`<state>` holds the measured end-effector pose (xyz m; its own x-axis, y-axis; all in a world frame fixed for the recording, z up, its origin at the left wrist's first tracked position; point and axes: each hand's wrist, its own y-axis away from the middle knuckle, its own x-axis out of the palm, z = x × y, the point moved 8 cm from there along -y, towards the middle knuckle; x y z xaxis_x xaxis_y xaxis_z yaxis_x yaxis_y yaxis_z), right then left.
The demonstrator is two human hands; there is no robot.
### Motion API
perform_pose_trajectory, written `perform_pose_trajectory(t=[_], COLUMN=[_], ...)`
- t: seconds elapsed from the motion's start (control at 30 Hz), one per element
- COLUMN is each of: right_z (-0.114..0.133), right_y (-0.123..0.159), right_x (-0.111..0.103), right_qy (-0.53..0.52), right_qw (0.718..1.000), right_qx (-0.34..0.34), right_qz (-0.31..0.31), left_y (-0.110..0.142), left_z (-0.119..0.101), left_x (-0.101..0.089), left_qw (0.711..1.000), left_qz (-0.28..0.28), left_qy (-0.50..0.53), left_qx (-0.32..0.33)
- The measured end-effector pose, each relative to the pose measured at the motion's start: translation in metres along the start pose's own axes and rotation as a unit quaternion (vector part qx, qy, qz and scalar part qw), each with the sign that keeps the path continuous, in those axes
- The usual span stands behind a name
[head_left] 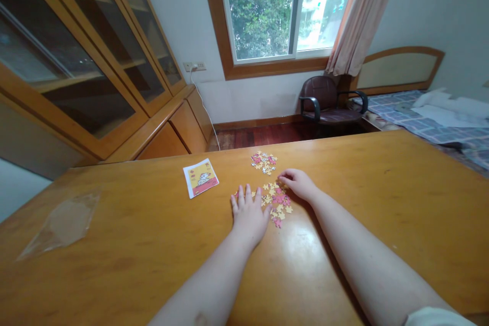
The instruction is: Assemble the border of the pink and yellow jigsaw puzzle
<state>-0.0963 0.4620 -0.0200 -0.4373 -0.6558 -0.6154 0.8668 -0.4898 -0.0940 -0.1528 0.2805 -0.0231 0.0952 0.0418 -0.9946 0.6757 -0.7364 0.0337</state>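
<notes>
Yellow and pink jigsaw puzzle pieces (281, 197) lie loose on the wooden table (171, 265), between my two hands. My left hand (250, 216) rests palm down with fingers spread, touching the left side of these pieces and covering some of them. On the other side, my right hand (298, 183) has its fingers curled together at the upper right edge of the same pieces; whatever is at its fingertips is too small to make out. A second cluster of puzzle pieces (263, 161), yellow, pink and white, lies just beyond.
A square picture card (200, 178) with a cartoon drawing lies left of the pieces. Farther left is a clear plastic bag (64, 219). Beyond the table are a glass-doored cabinet (95, 51), an office chair (324, 99) and a bed (405, 97).
</notes>
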Motion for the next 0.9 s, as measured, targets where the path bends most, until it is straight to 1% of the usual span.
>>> perform_pose_trajectory(t=[0.13,0.2,0.3,0.37,0.43,0.5,0.63,0.77,0.83,0.9], right_z=[0.0,0.001,0.0,-0.001,-0.002,-0.003,-0.004,-0.003,-0.002,-0.002], right_y=[0.0,0.0,0.0,0.0,0.0,0.0,0.0,0.0,0.0,0.0], right_x=[0.0,0.0,0.0,0.0,0.001,0.001,0.001,0.0,0.0,0.0], right_qy=[0.007,0.006,0.001,-0.001,-0.001,-0.001,-0.003,0.0,0.004,0.009], right_qw=[1.0,1.0,1.0,1.0,1.0,1.0,1.0,1.0,1.0,1.0], right_qx=[0.005,0.004,0.007,0.01,0.01,0.008,0.008,0.007,0.006,0.006], right_qz=[-0.001,0.0,-0.002,-0.002,-0.002,-0.003,-0.001,-0.001,-0.001,-0.002], left_y=[-0.007,-0.007,0.002,0.011,0.02,0.027,0.034,0.044,0.051,0.057], left_z=[0.018,0.027,0.036,0.038,0.034,0.028,0.007,-0.004,-0.013,-0.022], left_x=[-0.004,-0.007,-0.011,-0.015,-0.017,-0.016,-0.01,-0.001,0.0,-0.004], left_qw=[0.997,0.993,0.982,0.974,0.97,0.97,0.979,0.98,0.982,0.986], left_qz=[0.009,0.023,0.076,0.108,0.131,0.141,0.112,0.124,0.138,0.127], left_qy=[-0.037,-0.067,-0.109,-0.134,-0.137,-0.133,-0.133,-0.12,-0.113,-0.106], left_qx=[-0.062,-0.094,-0.133,-0.15,-0.152,-0.148,-0.107,-0.094,-0.067,-0.036])
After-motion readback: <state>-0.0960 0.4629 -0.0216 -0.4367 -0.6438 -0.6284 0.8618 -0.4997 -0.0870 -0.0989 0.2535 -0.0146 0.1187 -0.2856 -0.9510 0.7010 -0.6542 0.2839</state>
